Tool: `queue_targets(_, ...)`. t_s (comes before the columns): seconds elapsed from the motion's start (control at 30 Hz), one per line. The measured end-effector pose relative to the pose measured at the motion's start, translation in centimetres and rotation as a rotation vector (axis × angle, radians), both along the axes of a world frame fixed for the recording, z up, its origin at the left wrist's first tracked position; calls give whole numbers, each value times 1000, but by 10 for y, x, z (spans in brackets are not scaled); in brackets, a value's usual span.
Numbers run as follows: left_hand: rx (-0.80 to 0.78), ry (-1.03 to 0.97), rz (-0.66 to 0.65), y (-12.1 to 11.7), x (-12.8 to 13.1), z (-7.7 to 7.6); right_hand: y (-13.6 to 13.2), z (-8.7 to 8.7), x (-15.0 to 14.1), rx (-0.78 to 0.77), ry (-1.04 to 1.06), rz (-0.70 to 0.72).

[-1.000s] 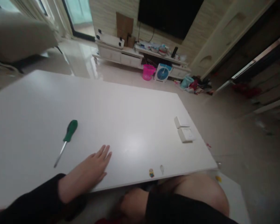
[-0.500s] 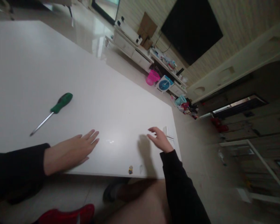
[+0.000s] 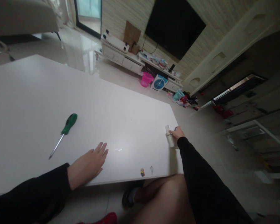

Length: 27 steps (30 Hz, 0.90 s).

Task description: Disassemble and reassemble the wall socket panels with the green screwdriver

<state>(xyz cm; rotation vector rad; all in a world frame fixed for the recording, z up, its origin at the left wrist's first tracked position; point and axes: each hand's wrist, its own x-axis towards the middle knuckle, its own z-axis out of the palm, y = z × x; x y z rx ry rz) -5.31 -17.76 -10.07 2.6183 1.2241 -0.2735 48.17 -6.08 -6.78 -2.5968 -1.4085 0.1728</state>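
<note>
The right hand (image 3: 177, 133) was bent over the two white blocks (image 3: 170, 140), which lay side by side near the right end of the white table (image 3: 121, 105); its thumb reached to the place where they met, and the other fingers were curled at the far side, but I could not tell whether they pinched a block or only touched it. The left hand (image 3: 88, 165) held nothing and lay palm down by the near edge, with its fingers a little spread. Beyond it, to the left, was the screwdriver (image 3: 70, 123), its green handle pointing away and its metal shaft toward the near edge. Also close to this edge were a small yellow and blue figure (image 3: 142, 172) and, just beside it, a pale small piece (image 3: 151, 170), too blurred to name. Across the shiny floor (image 3: 114, 70) stood a low white cabinet (image 3: 121, 59) under a dark television (image 3: 175, 29), and near the cabinet were a pink basket (image 3: 146, 80), a blue and white fan (image 3: 159, 83) and a light blue basket (image 3: 178, 95). The right hand hid part of the blocks, a red thing (image 3: 110, 217) was cut off at the bottom, and the dark right side of the room was hard to make out
</note>
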Motion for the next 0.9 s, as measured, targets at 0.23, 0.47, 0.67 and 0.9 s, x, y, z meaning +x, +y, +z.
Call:
queue_targets(0.23,6,46,-40,-1,1,6,-2,15,-64,100,49,137)
queue_targets(0.47,-215,-196,11,6,-4,20,-55,-5,-191,180,283,521)
queue_targets(0.67,-528,-667,195,5,7,21,-81,-38,-268,275,476,665)
queue_targets(0.9,-869,-944,328,0,18,19,-99,-43,-285,326,448,711)
